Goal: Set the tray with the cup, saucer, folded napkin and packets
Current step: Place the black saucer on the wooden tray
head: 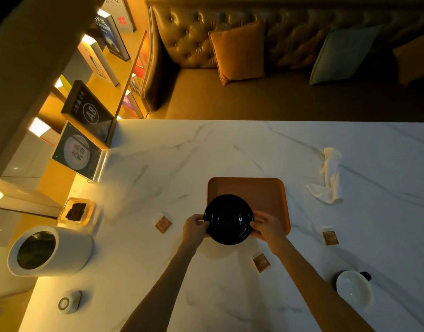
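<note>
1. left hand (194,227) is gripping the black saucer (227,219) at its 9 o'clock rim, right hand (268,227) at 3 o'clock, fingers curling round the edge
2. saucer is overlapping the 7 o'clock corner of the orange tray (261,190); contact cannot be told
3. napkin (329,180) is lying rumpled on the table (206,149), 2 o'clock of the tray, apart
4. left packet (163,224) is lying at 9 o'clock, near packet (261,262) at 6, right packet (330,237) at 4, all off the tray
5. cup (353,287) is standing beyond the right packet, well apart

Saucer (228,219) over tray's (266,190) near-left corner, napkin (328,178) right of tray, cup (353,287) nearer right, packet (163,224) left of saucer
</note>
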Motion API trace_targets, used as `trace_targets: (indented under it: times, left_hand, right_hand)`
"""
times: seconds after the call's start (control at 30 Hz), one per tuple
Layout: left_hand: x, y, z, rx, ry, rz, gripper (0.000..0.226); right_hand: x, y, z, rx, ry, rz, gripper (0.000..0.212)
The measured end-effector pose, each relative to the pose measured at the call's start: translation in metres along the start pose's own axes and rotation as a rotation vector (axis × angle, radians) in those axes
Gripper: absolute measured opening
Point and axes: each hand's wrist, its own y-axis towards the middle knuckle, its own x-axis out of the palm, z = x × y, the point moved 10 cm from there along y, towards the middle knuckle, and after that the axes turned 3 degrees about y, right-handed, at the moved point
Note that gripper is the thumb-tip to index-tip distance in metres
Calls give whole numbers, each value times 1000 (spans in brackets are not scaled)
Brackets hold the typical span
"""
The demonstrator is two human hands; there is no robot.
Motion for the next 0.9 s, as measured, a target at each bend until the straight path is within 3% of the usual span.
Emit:
trace_targets:
  times: [0.37, 0.9]
  left_hand:
    - [29, 57, -4, -106, 149, -77, 32]
    - [38, 91, -6, -161, 95, -140, 54]
  right_hand:
    - [9, 69, 4, 147, -88, 12, 37]
    - [15, 117, 16, 188, -61, 3, 41]
